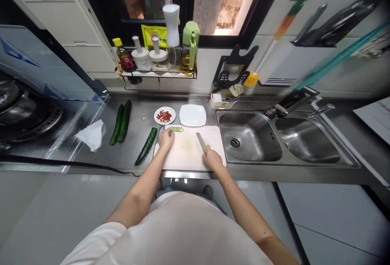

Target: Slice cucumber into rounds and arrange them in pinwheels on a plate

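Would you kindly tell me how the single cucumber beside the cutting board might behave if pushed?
The cucumber looks long and rounded, so it may roll if nudged sideways. The counter looks smooth, so it might slide too. Its thick, nearly straight body suggests stiffness.

Found directly on stainless-steel counter (137, 106): white cutting board (183, 157). Noted around it: single cucumber (146, 146) at nine o'clock, crumpled white sheet (92, 135) farther out; two cucumbers (124, 123) and small green slice (143, 117) at ten; round plate (156, 115) of red pieces (164, 116) at eleven; square plate (192, 115) at twelve; utensil caddy (222, 104) at one.
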`<move>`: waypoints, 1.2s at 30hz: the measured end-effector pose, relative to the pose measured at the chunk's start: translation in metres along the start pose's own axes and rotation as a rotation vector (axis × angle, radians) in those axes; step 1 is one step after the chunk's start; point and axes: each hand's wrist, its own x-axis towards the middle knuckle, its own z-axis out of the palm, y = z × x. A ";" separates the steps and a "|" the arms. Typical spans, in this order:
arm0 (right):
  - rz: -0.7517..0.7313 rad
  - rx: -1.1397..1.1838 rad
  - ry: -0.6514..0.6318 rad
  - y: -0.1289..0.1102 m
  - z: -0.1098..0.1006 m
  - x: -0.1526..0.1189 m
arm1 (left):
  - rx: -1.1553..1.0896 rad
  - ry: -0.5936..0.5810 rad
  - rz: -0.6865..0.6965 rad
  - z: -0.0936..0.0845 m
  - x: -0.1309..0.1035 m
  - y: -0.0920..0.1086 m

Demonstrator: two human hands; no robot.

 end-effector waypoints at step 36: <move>-0.002 -0.027 -0.041 0.000 -0.006 0.001 | 0.226 -0.159 0.193 0.016 0.025 0.038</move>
